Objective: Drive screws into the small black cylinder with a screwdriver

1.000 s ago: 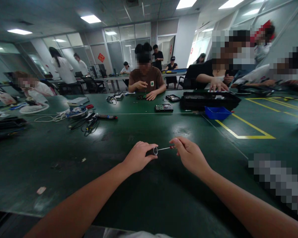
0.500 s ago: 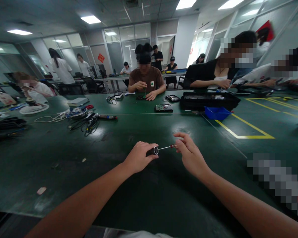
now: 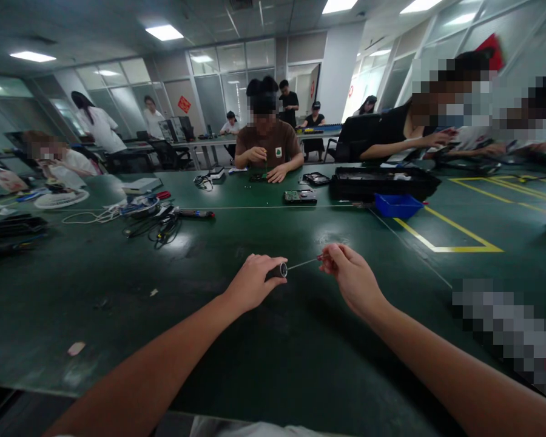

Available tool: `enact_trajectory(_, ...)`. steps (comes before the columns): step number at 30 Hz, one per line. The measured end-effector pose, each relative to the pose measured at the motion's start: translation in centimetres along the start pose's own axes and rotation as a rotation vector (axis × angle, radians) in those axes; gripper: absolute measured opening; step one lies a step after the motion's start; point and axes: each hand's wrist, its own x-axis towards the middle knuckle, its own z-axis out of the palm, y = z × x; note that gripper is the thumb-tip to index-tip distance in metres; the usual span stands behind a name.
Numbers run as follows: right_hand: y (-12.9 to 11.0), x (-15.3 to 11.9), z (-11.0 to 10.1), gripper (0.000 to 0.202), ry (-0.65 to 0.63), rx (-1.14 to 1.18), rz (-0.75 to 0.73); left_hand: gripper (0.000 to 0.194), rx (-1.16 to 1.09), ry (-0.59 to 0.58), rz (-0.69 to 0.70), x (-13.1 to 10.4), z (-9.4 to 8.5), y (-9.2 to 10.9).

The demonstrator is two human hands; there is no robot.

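A dark cylinder (image 3: 277, 271) with a pale ring at its end is held between the thumb and fingers of my left hand (image 3: 252, 282). My right hand (image 3: 351, 273) is closed round the red handle of a thin screwdriver (image 3: 303, 264). The metal shaft points left, and its tip meets the ringed end of the cylinder; whether it touches or goes inside is too small to tell. Both hands are over the near middle of the green table (image 3: 255, 376).
Cables (image 3: 164, 227) and a pen-like tool (image 3: 195, 214) lie left of centre. Farther back are a hard drive (image 3: 300, 196), a black tray (image 3: 384, 182) and a blue bin (image 3: 397, 206). A person (image 3: 268, 142) works across the table.
The fingers of my right hand have curled in round the screwdriver handle. My left hand and the cylinder have shifted slightly left and up. The person at the right has raised a hand.
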Motion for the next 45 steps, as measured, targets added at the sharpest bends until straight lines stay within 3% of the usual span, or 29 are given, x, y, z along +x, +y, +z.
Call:
enact_trajectory(16,-0.7,-0.9,0.0,0.031,-0.077,-0.263,-0.086,0.042,-0.063,-0.01,-0.002,-0.2,-0.2,0.5)
enact_trajectory(28,-0.7,-0.9,0.1,0.03,-0.089,-0.268,-0.115,0.042,-0.068,-0.003,-0.007,-0.1,-0.2,0.4)
enact_trajectory(33,-1.4,-1.6,0.3,0.041,-0.068,-0.418,-0.102,0.041,-0.041,-0.003,0.009,-0.2,0.0,0.4)
enact_trajectory(41,-1.6,-2.0,0.2,0.023,-0.144,-0.456,-0.18,0.039,-0.018,-0.015,0.008,-0.2,-0.1,0.5)
enact_trajectory(45,-1.9,-1.9,0.1,0.033,-0.126,-0.594,-0.197,0.041,-0.009,-0.03,0.016,-0.2,0.1,0.4)
